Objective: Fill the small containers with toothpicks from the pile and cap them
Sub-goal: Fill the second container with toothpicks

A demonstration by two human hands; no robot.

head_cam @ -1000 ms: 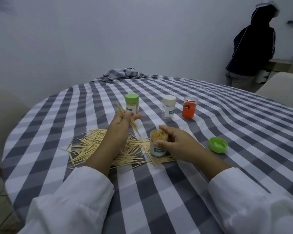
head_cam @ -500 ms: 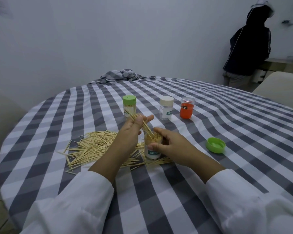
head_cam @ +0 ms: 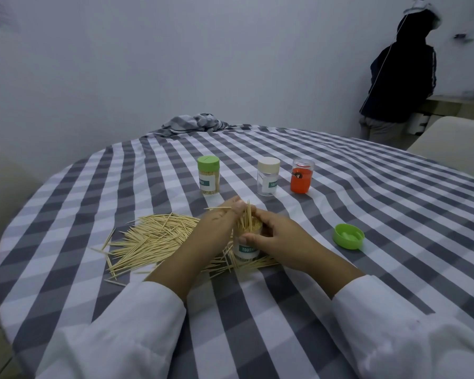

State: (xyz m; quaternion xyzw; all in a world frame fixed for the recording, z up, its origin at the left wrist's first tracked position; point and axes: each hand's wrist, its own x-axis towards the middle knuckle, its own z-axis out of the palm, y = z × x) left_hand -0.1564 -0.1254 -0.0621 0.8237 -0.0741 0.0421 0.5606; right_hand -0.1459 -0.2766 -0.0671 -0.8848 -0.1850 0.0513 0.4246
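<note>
Left hand (head_cam: 216,228) pinches a small bunch of toothpicks (head_cam: 247,217), tips down into the mouth of an open container (head_cam: 246,243), w/ one stray pick jutting sideways from the fingers. Right hand (head_cam: 274,236) wraps the container's wall, thumb across the front just above the label, holding it upright on the striped tablecloth (head_cam: 367,214). The container looks nearly full, picks bristling at the rim. It stands at the right edge of the loose pile (head_cam: 153,239), which fans out to the left. Its likely cap, a green lid (head_cam: 348,236), lies upside down well to the right. Behind, in a row: a green-capped container (head_cam: 208,175) packed w/ picks, a white-capped container (head_cam: 268,176) that looks empty, and an orange jar (head_cam: 301,176). A person in a dark hoodie (head_cam: 402,77) stands at far right. Judgement: picks are light, stiff, sharp-tipped and apt to splay or snap if forced, so best pinched mid-length in small bunches; the light plastic container would tip easily, so a grip low on the wall seems wise.
</note>
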